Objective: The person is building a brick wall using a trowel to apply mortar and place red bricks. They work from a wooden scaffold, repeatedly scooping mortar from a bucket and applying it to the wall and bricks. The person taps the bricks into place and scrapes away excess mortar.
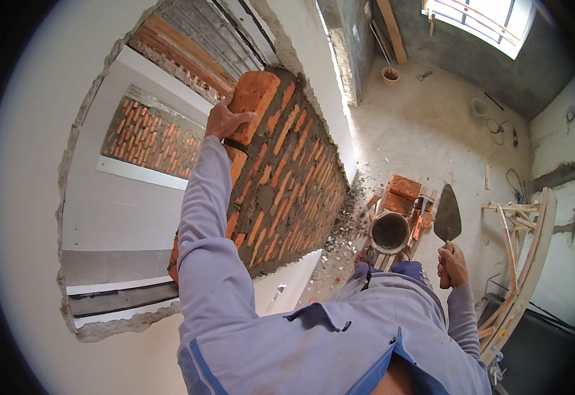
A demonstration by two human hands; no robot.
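Observation:
My left hand [225, 122] grips an orange brick [253, 99] at the top of the brick wall [281, 171], thumb on its face and fingers round its outer side. The brick sits at the wall's far end, beside the broken edge of the plastered opening. Grey mortar shows between the courses and is smeared over the wall's face. In my right hand [454, 266], out to the right of my body, is a trowel [448, 214], held by its handle with the blade pointing away from me. Some grey mortar seems to coat the blade.
By my feet stands a round bucket [390, 232], with loose bricks [403, 191] and a hammer [423, 203] behind it on a wooden platform. Rubble [340, 230] lies along the wall's foot. A curved wooden frame [521, 276] stands at right; a small pot [390, 76] is farther off.

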